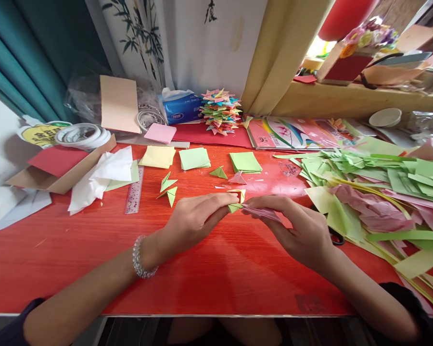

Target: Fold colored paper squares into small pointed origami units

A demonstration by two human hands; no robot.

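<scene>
My left hand (193,218) pinches a small green and yellow folded paper piece (235,206) over the red table (94,250). A bead bracelet sits on that wrist. My right hand (299,230) grips a pink folded paper piece (261,213), its tip touching the green one. Both hands meet at the table's middle. Loose folded units lie just beyond: two green ones (168,188), another green one (219,172) and a pink one (237,178).
Stacks of square paper, yellow (158,156) and green (245,162), lie behind. A pile of green and pink paper scraps (382,192) fills the right. A stack of finished colourful units (220,110), a tissue pack (180,108), a ruler (134,192), tape rolls (81,134) and a cardboard tray (57,168) stand left and back.
</scene>
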